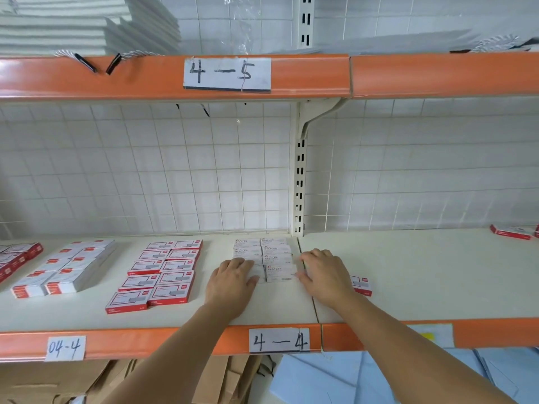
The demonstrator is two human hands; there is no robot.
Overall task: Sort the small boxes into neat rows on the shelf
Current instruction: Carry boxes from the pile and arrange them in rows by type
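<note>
White staple boxes [264,258] sit in two short columns on the cream shelf [408,272], and both hands are right on them. Left hand [232,282] lies flat, fingers straight, over the near-left boxes of the block; right hand [323,275] rests on the block's right edge, fingers loosely bent and thumb touching the nearest box, gripping nothing. Just behind the right hand's wrist, a lone red-and-white box [361,284] peeks out, half hidden by it. Left of the left hand, two columns of red-edged boxes [159,275] lie flat, and further left come taller white stacks [67,269]. Far off to the right, near the back wall, sits another red box [510,231]. Below the wrists, the orange shelf edge carries a paper label [279,340] reading 4-4.
</note>
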